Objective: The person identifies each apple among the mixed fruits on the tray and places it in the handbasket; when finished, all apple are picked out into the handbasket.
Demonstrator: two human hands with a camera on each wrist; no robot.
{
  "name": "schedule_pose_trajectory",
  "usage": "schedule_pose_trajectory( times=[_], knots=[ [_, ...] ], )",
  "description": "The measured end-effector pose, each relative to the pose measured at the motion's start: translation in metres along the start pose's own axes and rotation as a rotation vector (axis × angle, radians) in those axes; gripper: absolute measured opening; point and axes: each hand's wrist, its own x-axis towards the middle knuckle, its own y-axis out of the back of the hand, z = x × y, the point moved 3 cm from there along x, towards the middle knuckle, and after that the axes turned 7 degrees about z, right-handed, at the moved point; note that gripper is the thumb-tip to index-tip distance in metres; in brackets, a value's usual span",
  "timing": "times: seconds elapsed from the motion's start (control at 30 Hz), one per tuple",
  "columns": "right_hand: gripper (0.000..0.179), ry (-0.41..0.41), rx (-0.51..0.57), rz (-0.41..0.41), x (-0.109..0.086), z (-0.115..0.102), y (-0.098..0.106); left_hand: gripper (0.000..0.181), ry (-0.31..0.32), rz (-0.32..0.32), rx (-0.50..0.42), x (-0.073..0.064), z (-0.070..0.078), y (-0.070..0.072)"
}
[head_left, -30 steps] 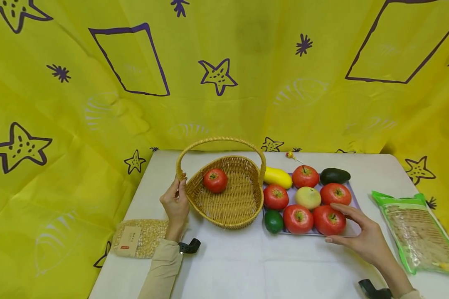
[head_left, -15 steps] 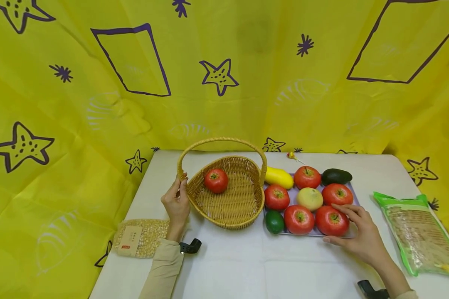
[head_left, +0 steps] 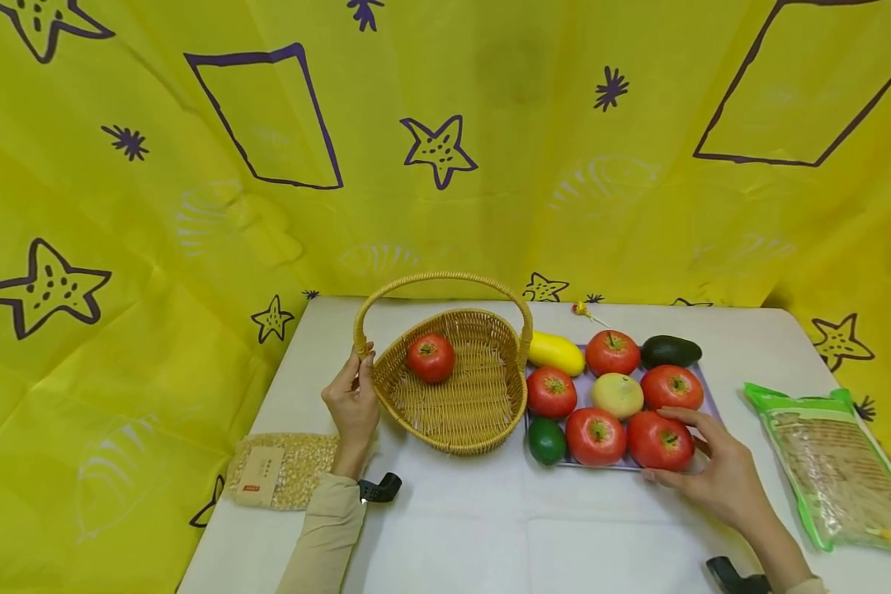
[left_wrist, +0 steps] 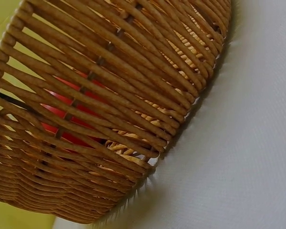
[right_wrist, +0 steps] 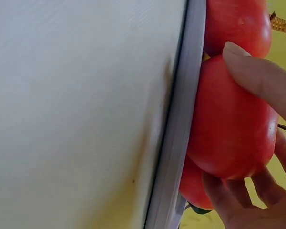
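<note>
My left hand (head_left: 352,403) pinches the left foot of the handle of a woven wicker basket (head_left: 456,421). One red apple (head_left: 431,358) lies in the basket's left part; its red shows through the weave in the left wrist view. My right hand (head_left: 720,474) grips another red apple (head_left: 661,441) at the front right corner of a lilac tray (right_wrist: 181,114). In the right wrist view the thumb (right_wrist: 257,76) lies on one side of this apple, the other fingers round the opposite side. It still sits among the produce.
The tray also bears several red apples (head_left: 596,436), a pale yellow round fruit (head_left: 618,396), a yellow oblong vegetable (head_left: 557,353) and dark green ones (head_left: 671,351). A lollipop (head_left: 581,308) lies behind. Bags of kernels (head_left: 297,470) and brown food (head_left: 832,462) flank the work.
My right hand has closed in round the front right apple, its thumb and fingers now against it; the apple has shifted very slightly right. My left hand keeps its hold on the basket.
</note>
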Motion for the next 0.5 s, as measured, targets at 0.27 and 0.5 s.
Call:
schedule_pose_trajectory(
  times=[0.27, 0.5],
  knots=[
    [0.092, -0.125, -0.007, -0.003, 0.001, -0.003, 0.006, 0.029, 0.008, -0.002, -0.003, -0.001, -0.002, -0.002],
    [0.087, -0.187, 0.072, -0.055, 0.005, -0.007, 0.014, 0.028, 0.027, 0.011, -0.023, -0.001, -0.001, 0.001]
  ],
)
